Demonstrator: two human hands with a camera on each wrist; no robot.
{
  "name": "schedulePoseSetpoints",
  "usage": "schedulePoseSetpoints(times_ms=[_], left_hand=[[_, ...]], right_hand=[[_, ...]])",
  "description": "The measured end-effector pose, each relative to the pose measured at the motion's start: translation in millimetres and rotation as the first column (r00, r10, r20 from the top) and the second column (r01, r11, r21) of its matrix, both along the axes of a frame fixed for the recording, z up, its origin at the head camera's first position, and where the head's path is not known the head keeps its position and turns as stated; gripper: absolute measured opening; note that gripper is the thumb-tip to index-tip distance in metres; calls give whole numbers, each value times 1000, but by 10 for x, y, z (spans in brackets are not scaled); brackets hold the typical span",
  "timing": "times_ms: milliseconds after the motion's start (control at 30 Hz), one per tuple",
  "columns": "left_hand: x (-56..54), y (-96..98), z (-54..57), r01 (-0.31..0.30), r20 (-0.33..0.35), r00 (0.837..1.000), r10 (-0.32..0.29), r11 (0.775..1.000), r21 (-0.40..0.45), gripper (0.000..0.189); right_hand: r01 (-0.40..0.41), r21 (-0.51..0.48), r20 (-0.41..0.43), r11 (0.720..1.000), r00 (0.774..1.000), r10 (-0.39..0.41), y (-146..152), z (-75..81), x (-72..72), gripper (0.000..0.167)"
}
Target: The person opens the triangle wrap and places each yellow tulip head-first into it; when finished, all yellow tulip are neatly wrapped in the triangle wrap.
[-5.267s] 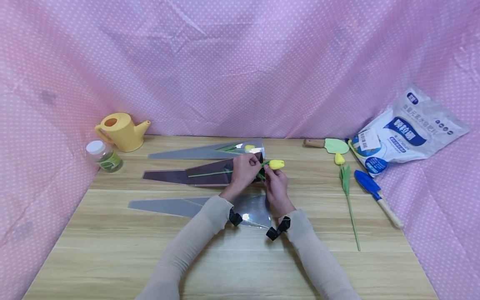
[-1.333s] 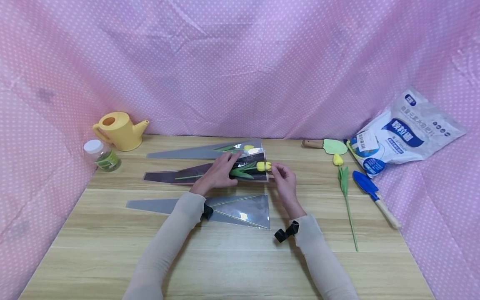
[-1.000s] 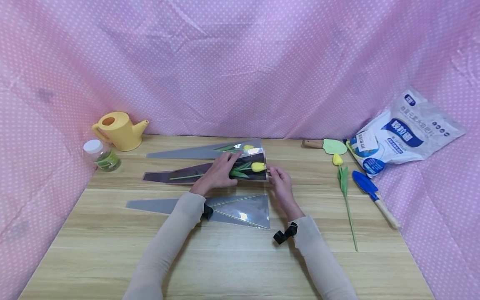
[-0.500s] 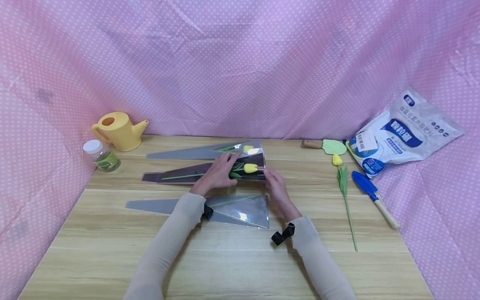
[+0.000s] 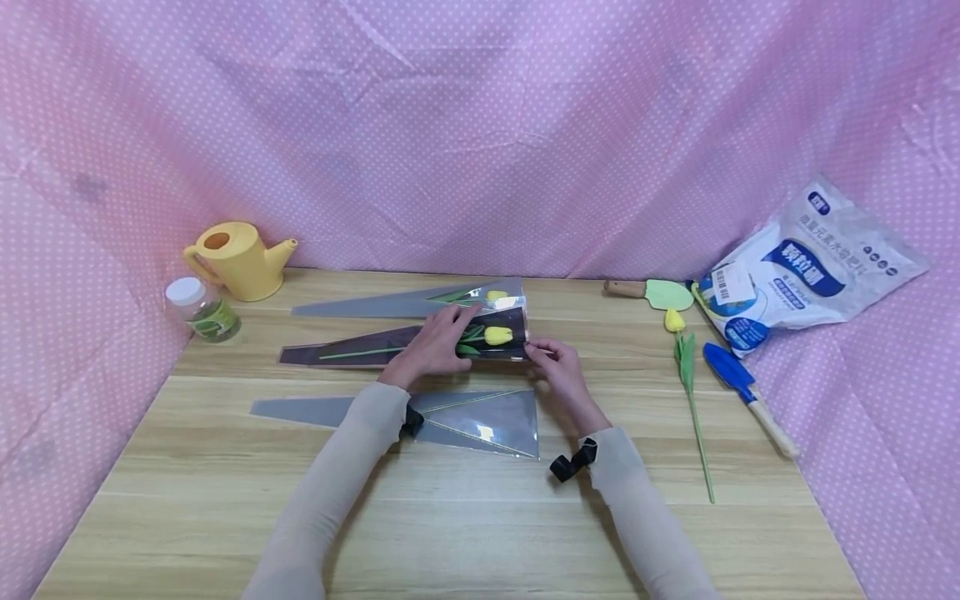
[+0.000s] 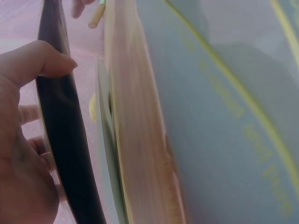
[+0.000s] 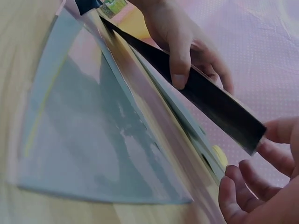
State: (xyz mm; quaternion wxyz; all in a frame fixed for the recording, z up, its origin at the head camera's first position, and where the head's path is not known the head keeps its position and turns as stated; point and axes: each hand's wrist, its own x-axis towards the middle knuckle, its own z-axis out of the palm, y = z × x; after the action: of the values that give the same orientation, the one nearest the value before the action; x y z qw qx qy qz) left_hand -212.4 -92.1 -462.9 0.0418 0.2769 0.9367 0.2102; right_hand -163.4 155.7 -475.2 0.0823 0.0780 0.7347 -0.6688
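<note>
A dark flower sleeve (image 5: 360,347) holds a yellow tulip (image 5: 498,336), whose head lies just inside the wide right-hand mouth and whose green stem runs left. My left hand (image 5: 435,343) grips this sleeve across its middle, covering part of the stem and leaves. In the left wrist view the thumb (image 6: 58,64) presses its near edge, with fingers beyond. At the near corner of the mouth, my right hand (image 5: 558,367) pinches the sleeve's edge between thumb and finger. The right wrist view shows the dark sleeve (image 7: 210,102) edge-on, raised between both hands.
Behind lies a clear sleeve (image 5: 360,305) with a tulip inside; a flat clear sleeve (image 5: 480,421) lies in front. Rightward are a loose tulip (image 5: 686,367), green trowel (image 5: 667,293), blue trowel (image 5: 727,367) and fertilizer bag (image 5: 806,267). A watering can (image 5: 247,262) and jar (image 5: 213,317) stand left.
The tulip has slid left, its head passing from outside the dark sleeve's mouth to inside. My left hand moved from the mouth to the sleeve's middle; my right went from tulip to sleeve edge.
</note>
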Motion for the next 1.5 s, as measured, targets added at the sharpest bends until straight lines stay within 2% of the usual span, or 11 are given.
schedulePoseSetpoints(times_ms=[233, 433, 700, 967, 1267, 1500], left_hand=[[-47, 6, -16, 20, 31, 999, -19, 999, -42, 102], [-66, -3, -25, 26, 72, 997, -22, 998, -52, 103], [-77, -25, -37, 20, 133, 991, -11, 998, -62, 104], [-73, -19, -31, 29, 165, 986, -22, 999, -40, 103], [-55, -12, -71, 31, 172, 985, -24, 999, -35, 104], [-35, -28, -90, 33, 169, 985, -26, 999, -38, 107]], right_hand=[[-35, 89, 5, 995, 999, 34, 68, -52, -39, 24], [-70, 204, -21, 976, 997, 76, 98, -74, -53, 22], [-106, 363, -75, 926, 987, 142, 119, -79, -67, 16], [-128, 474, -62, 871, 982, 178, 136, -78, -71, 14], [-136, 510, -44, 849, 982, 183, 144, -60, -71, 15], [-152, 479, -44, 865, 980, 196, 148, -37, -45, 18]])
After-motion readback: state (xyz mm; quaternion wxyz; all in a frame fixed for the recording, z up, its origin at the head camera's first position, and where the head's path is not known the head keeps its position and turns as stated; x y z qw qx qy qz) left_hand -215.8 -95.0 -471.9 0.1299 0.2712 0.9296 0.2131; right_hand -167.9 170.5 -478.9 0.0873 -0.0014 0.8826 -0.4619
